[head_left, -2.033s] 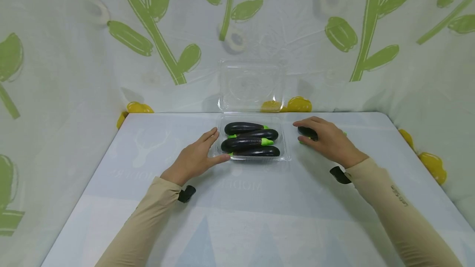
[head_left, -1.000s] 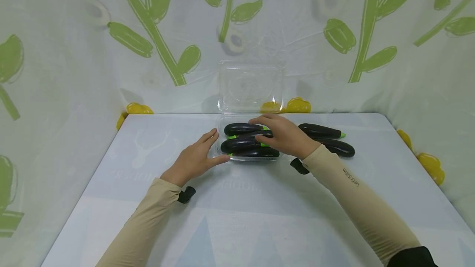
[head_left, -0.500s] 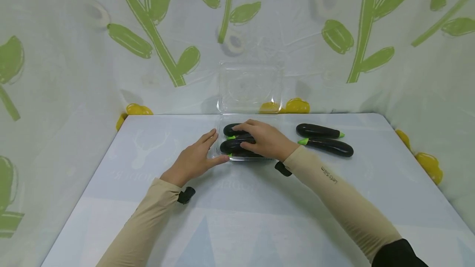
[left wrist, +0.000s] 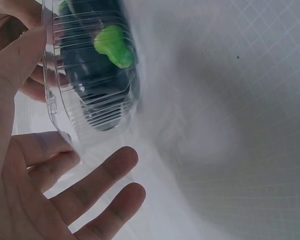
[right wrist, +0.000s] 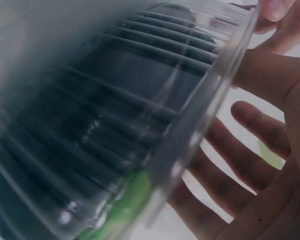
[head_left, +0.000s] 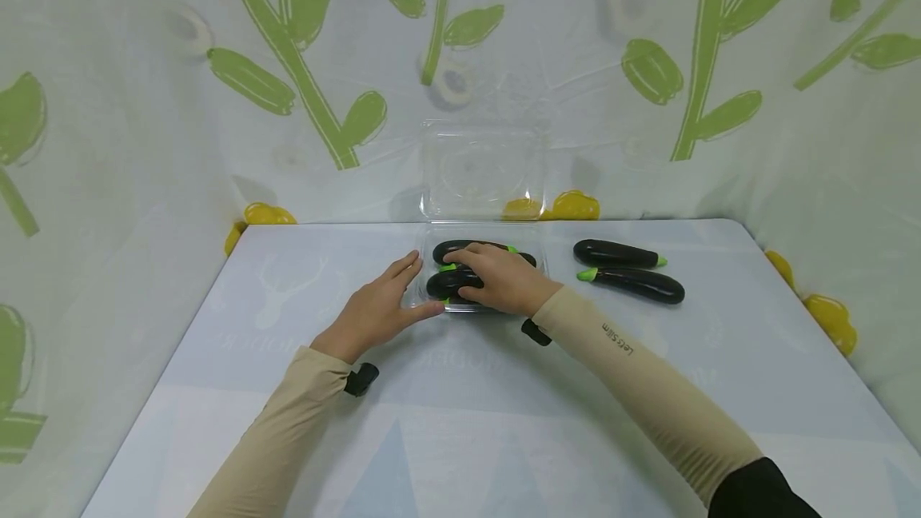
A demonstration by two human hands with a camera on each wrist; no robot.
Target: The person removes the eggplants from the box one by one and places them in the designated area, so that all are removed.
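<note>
In the head view, a clear plastic clamshell box [head_left: 468, 308] holds several dark eggplants [head_left: 448, 284] with green caps; its lid [head_left: 484, 170] stands up at the back. My left hand [head_left: 374, 312] lies along the box's left side, fingers spread and thumb at the front left corner. The left wrist view shows that thumb near the rim [left wrist: 51, 100]. Over the eggplants in the box is my right hand [head_left: 507, 280], thumb toward the front and fingers extended, covering their right parts. In the right wrist view its long fingers [right wrist: 225, 187] reach past the box rim.
Two more eggplants, a back one [head_left: 619, 253] and a front one [head_left: 636, 284], lie on the white table [head_left: 597, 422] to the right of the box. A leaf-patterned curtain [head_left: 561, 38] rises right behind the table's back edge.
My right hand has left the eggplants on the right side of the table and moved left over the box, shifting slightly further left lately. My left hand has stayed in place.
</note>
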